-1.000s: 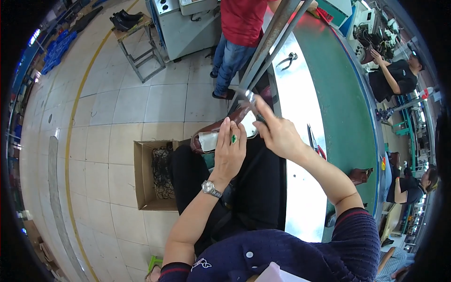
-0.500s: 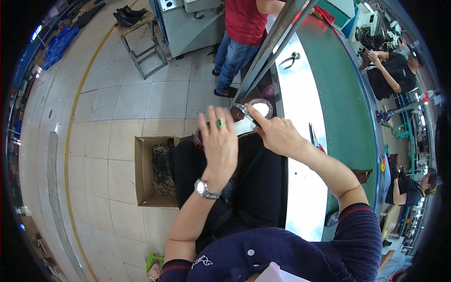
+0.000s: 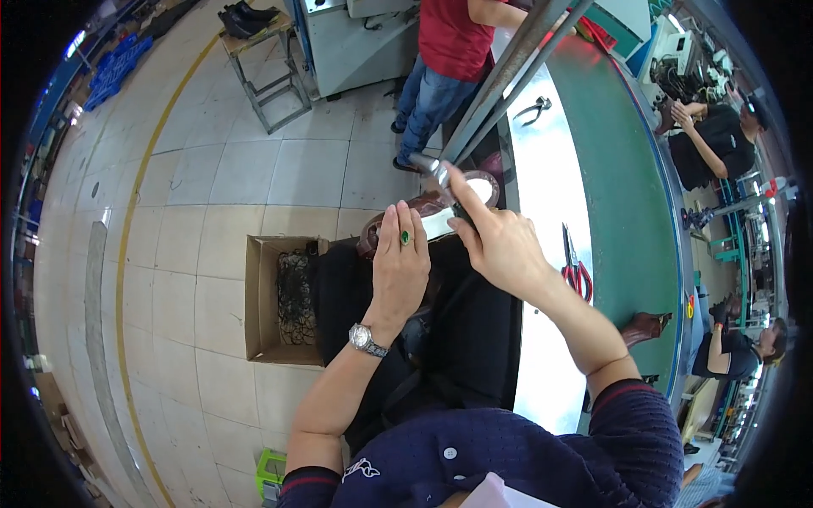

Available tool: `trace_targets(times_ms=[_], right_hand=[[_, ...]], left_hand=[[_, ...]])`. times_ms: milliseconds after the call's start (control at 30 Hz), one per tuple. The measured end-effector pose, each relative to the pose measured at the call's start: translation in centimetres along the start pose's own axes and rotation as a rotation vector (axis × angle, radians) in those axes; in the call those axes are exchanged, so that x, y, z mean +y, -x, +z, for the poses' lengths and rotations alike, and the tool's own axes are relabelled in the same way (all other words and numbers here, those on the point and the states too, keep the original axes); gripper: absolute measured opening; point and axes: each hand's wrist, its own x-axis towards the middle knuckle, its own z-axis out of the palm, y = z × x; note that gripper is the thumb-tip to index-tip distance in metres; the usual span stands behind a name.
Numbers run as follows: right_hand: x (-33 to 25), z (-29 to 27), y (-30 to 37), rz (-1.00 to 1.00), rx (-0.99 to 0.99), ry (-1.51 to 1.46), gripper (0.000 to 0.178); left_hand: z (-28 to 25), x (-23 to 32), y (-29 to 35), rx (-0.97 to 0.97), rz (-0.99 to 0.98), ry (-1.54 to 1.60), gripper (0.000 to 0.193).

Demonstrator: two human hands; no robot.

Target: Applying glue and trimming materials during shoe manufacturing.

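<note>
A brown leather shoe (image 3: 370, 240) lies across my lap with its pale underside (image 3: 438, 225) facing up. My left hand (image 3: 401, 271) rests on it, fingers stretched out flat and close together; a green-stoned ring and a wristwatch are on that hand and wrist. My right hand (image 3: 506, 251) is closed round the dark handle of a hammer (image 3: 434, 171). The hammer's metal head is slightly blurred and hangs over the shoe's far side. The fingers of my right hand partly cover the shoe. Whether anything lies under my left palm is hidden.
An open cardboard box (image 3: 262, 296) with dark tangled material stands left of my lap. Right of me, a metal ledge (image 3: 550, 364) holds red-handled scissors (image 3: 576, 269) and pincers (image 3: 535, 108), beside a green conveyor belt (image 3: 631, 254). A metal post (image 3: 500, 89) rises ahead, near a person in red (image 3: 456, 42).
My left hand, blurred and raised before, has come down flat on the shoe. The hammer head has swung up and away from the shoe. The whole view has shifted slightly.
</note>
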Motion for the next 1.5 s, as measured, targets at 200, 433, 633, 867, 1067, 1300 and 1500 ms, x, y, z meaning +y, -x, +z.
trace_targets(times_ms=[200,433,633,867,1067,1300,1500], right_hand=[[0.5,1.5,-0.4,0.017,-0.125,0.074,0.065],[-1.5,3.6,-0.6,0.050,-0.077,-0.074,0.071],[-2.6,1.4,-0.9,0.039,-0.054,-0.133,0.065],[0.6,0.6,1.1,-0.043,0.053,-0.130,0.052],[1.9,0.2,5.2,0.402,-0.117,-0.249,0.049],[-3.2,0.0,7.9,0.122,-0.430,-0.765,0.057],[-6.1,-1.5,3.3,-0.150,-0.659,-0.274,0.062]], left_hand=[[-2.1,-1.4,-1.0,0.052,-0.072,0.348,0.065],[-3.3,-3.2,-0.5,-0.041,-0.331,0.589,0.089],[-2.9,-3.8,0.4,-0.021,-0.328,0.660,0.091],[-4.6,-6.9,-0.5,-0.295,-0.239,0.963,0.097],[-6.5,-4.5,4.8,-0.243,-0.473,0.772,0.097],[-8.2,-2.8,9.1,-0.077,-0.653,0.608,0.037],[-6.8,-1.9,10.6,-0.023,-0.643,0.679,0.027]])
